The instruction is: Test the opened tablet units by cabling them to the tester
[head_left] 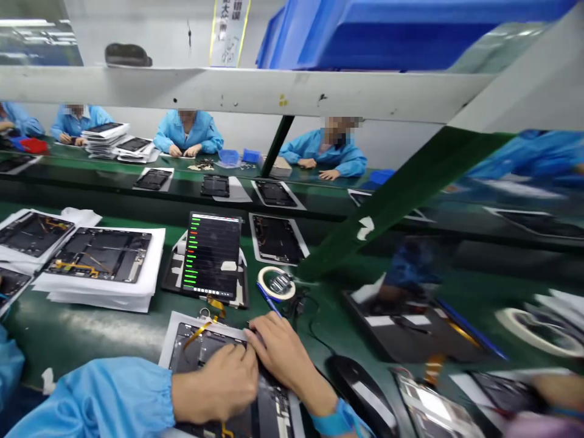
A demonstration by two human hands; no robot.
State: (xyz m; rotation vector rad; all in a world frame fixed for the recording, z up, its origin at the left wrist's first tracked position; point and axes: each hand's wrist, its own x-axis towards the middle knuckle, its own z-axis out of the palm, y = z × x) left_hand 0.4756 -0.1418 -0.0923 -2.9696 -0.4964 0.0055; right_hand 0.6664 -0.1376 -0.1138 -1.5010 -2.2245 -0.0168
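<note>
My left hand [223, 380] has its fingers curled closed over the black inside of an opened tablet housing [246, 420]; whatever is pinched there is hidden. Close against it, my right hand [285, 350] bends its fingers together at the housing's upper edge, and I cannot make out what they grip. The housing lies on a white sheet [166, 344]. An orange flex cable [196, 334] rises from its upper left toward a lit tablet screen [212, 255] showing green and red lines. A blue pen [268, 299] runs behind my right hand, beside a tape roll [262, 277].
Stacked tablet housings with white sheets [100, 295] stand left. A green post [387, 201] slants down at right, near a black mouse-like object [362, 389]. Another person's hand [556, 389] is blurred at far right. Co-workers in blue sleeves [319, 152] sit across the bench.
</note>
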